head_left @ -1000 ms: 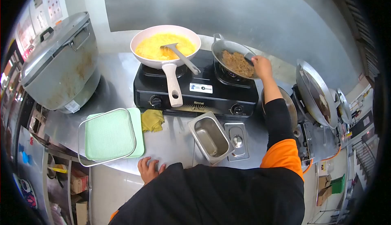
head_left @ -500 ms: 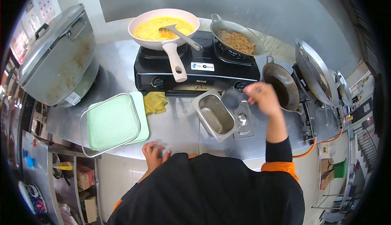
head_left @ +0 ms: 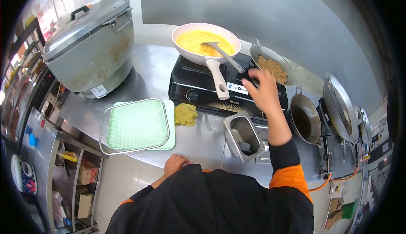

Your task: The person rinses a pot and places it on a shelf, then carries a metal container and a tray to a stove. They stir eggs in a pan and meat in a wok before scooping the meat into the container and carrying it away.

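Note:
My right hand point(head_left: 265, 91) is raised over the front of the black gas stove point(head_left: 203, 103), fingers apart and nothing in them. Close to its fingertips is the handle end of a grey spatula point(head_left: 230, 59), whose blade lies in yellow egg mixture point(head_left: 198, 40) in a white frying pan point(head_left: 218, 79). Below the hand stands a deep metal container point(head_left: 237, 128) with a small dark scoop-like thing point(head_left: 244, 146) inside. My left hand point(head_left: 176, 164) rests at the counter's front edge, fingers loosely stretched, holding nothing.
Cooked shredded food point(head_left: 272, 69) sits in a metal pan on the back burner. A dark wok point(head_left: 305, 119) and large lids point(head_left: 341, 107) stand right. Left are a big rice cooker point(head_left: 93, 52), a wire basket point(head_left: 137, 124) on a green board and a yellow cloth point(head_left: 185, 114).
My right hand has let go of the dark thing, which now lies in the metal container, and moved up toward the spatula handle. The view has turned left.

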Available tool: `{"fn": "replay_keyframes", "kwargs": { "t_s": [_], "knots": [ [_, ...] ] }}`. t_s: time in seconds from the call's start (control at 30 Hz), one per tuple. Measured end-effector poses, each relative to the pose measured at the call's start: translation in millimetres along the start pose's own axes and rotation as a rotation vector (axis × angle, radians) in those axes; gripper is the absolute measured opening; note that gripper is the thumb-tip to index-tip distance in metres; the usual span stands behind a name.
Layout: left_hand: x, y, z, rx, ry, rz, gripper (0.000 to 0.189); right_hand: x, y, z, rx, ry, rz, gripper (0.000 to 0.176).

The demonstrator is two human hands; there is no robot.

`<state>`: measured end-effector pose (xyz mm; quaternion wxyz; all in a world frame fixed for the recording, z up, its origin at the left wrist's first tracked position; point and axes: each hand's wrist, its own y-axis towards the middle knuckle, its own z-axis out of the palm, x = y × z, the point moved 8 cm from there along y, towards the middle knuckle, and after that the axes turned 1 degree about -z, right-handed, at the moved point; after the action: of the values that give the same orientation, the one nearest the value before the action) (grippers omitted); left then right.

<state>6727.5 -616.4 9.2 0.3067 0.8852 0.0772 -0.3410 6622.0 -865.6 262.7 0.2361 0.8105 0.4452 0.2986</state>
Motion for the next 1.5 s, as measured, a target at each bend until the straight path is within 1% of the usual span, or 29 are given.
{"fn": "replay_keyframes", "kwargs": {
  "t_s": [0.03, 0.07, 0.1, 0.17, 0.27, 0.37, 0.43, 0.5, 0.53, 0.63, 0.77, 0.87, 0.93, 0.97, 1.0, 1.03, 1.07, 1.13, 1.2, 1.23, 1.3, 1.33, 1.4, 1.43, 1.47, 1.5],
  "knots": [
    [2, -1, -1, 0.0, -0.002, -0.011, 0.015, 6, 23, 11, -0.016, -0.11, -0.052, 0.039],
    [3, -2, -2, -0.001, -0.003, -0.022, 0.015, 2, 43, 32, 0.16, -0.166, 0.08, 0.049],
    [4, -2, -3, -0.017, -0.006, -0.036, 0.014, -5, 54, 56, 0.286, -0.212, 0.175, 0.045],
    [6, -1, -3, -0.042, -0.013, -0.062, 0.013, -20, 67, 102, 0.615, -0.356, 0.243, 0.028],
    [19, -5, 4, 0.038, 0.044, -0.064, 0.01, -23, 90, 103, 0.513, -0.478, 0.174, 0.024],
    [20, -7, 2, -0.028, -0.029, -0.037, 0.009, -28, 118, 70, 0.493, -0.501, 0.039, 0.024],
    [18, -5, 0, -0.034, -0.042, -0.042, 0.009, 4, 122, 26, 0.597, -0.465, 0.06, 0.023],
    [17, -5, 2, -0.009, -0.023, -0.065, 0.009, 20, 121, 11, 0.688, -0.482, 0.028, 0.022],
    [17, -4, 4, 0.011, -0.008, -0.079, 0.01, 23, 116, 11, 0.734, -0.487, 0.015, 0.022],
    [19, -3, 9, 0.109, 0.066, -0.158, 0.01, 26, 103, 32, 0.712, -0.581, 0.025, 0.023],
    [29, -1, 20, 0.343, 0.223, -0.327, 0.011, 21, 99, 72, 0.661, -0.516, 0.045, 0.022],
    [12, 20, -12, -0.033, -0.158, -0.133, 0.013, 8, 103, 92, 0.576, -0.465, 0.09, 0.022],
    [-5, 56, -30, -0.046, -0.138, -0.113, 0.015, -8, 109, 102, 0.524, -0.474, 0.086, 0.023],
    [-14, 79, -39, -0.056, -0.127, -0.158, 0.014, -17, 112, 104, 0.502, -0.478, 0.084, 0.023],
    [-24, 105, -48, -0.09, -0.235, -0.154, 0.015, -29, 119, 104, 0.472, -0.43, 0.089, 0.021],
    [-16, 130, -36, 0.023, -0.485, -0.306, 0.023, -45, 130, 104, 0.481, -0.369, 0.094, 0.024],
    [-11, 151, -21, 0.139, -0.735, -0.456, 0.032, -65, 139, 100, 0.481, -0.341, 0.164, 0.028],
    [-29, 183, 4, 0.352, -1.203, -0.745, 0.05, -65, 148, 68, 0.529, -0.28, 0.089, 0.03],
    [-48, 205, 25, 0.5, -1.349, -0.84, 0.059, -45, 140, 23, 0.603, -0.147, 0.285, 0.027],
    [-53, 217, 30, 0.468, -1.417, -0.833, 0.058, -37, 133, 9, 0.637, -0.08, 0.381, 0.025],
    [-59, 236, 41, 0.406, -1.549, -0.821, 0.055, -22, 126, 4, 0.691, -0.056, 0.34, 0.026],
    [-62, 245, 39, 0.294, -1.658, -0.814, 0.038, -17, 121, 5, 0.721, -0.044, 0.322, 0.027],
    [-49, 254, 58, 0.245, -1.686, -0.812, 0.03, -6, 117, 30, 0.775, -0.036, 0.136, 0.029],
    [-43, 257, 63, 0.218, -1.702, -0.81, 0.028, -3, 114, 48, 0.803, -0.034, 0.04, 0.03],
    [-47, 257, 63, 0.259, -1.795, -0.794, 0.032, 3, 115, 62, 0.714, -0.086, -0.127, 0.03],
    [-47, 256, 63, 0.254, -1.758, -0.81, 0.029, 11, 114, 75, 0.622, -0.135, -0.292, 0.031]
  ]
}}
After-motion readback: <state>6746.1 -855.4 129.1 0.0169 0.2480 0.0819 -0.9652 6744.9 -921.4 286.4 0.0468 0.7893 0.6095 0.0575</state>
